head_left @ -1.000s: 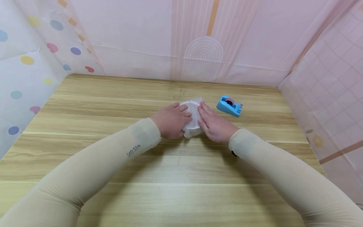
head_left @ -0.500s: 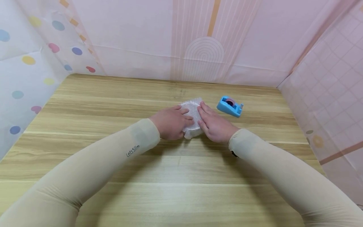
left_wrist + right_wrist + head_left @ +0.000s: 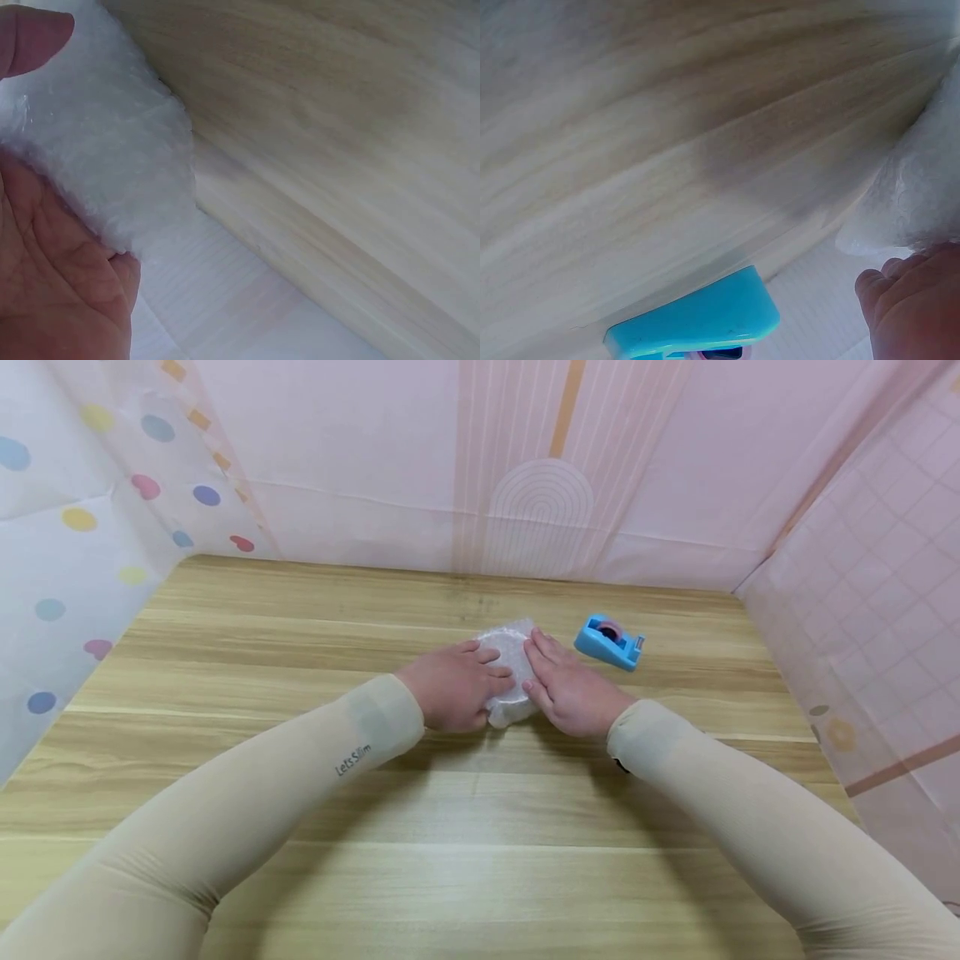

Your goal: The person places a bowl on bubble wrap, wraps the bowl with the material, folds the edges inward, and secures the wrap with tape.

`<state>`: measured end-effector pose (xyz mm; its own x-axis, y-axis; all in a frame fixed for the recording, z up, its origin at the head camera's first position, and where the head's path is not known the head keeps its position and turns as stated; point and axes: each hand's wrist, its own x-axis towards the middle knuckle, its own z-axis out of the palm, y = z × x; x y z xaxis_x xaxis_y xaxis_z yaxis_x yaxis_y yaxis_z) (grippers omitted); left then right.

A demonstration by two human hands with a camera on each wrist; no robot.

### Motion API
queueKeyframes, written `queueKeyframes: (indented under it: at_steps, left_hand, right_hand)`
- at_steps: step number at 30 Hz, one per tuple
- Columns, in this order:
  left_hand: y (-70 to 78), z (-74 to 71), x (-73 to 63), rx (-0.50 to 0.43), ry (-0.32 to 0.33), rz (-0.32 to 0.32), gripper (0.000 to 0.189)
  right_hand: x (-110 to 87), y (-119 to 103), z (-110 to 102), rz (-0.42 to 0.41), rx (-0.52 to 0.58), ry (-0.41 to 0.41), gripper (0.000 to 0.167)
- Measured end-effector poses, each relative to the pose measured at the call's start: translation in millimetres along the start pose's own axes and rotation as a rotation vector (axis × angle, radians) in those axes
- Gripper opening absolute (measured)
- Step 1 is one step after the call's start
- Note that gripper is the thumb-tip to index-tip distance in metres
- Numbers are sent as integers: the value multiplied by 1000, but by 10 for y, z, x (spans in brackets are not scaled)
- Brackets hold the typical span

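In the head view a bundle wrapped in clear bubble wrap [image 3: 512, 662] lies on the table between both hands; what is inside cannot be made out. My left hand [image 3: 453, 687] rests on its left side, fingers spread over the top. The left wrist view shows the thumb [image 3: 37, 37] and palm [image 3: 60, 277] against the bubble wrap [image 3: 120, 127]. From the right, my right hand [image 3: 572, 689] lays its straight fingers along the bundle's edge. In the right wrist view, that hand [image 3: 922, 307] touches the bubble wrap [image 3: 922, 180] at the right margin.
A blue tape dispenser [image 3: 609, 642] with a pinkish roll stands right of the bundle, beyond the right hand. The wood-grain table [image 3: 450, 843] meets a patterned pink backdrop [image 3: 360, 460] behind, with more patterned sheeting at both sides.
The left hand's fingers have slid slightly to the right and nearer across the top of the bundle. The right hand, bundle and tape dispenser stay practically where they were.
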<state>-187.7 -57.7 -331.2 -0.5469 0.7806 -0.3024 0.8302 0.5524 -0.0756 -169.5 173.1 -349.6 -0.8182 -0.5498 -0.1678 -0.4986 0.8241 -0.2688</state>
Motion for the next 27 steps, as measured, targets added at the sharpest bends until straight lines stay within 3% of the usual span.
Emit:
queueKeyframes:
  at_steps: [19, 27]
  left_hand:
    - [-15, -6, 40, 15, -3, -12, 64]
    - [-31, -13, 19, 60, 62, -69, 70]
  right_hand:
    - [10, -11, 11, 3, -14, 2, 71]
    - [12, 1, 20, 1, -22, 5, 70]
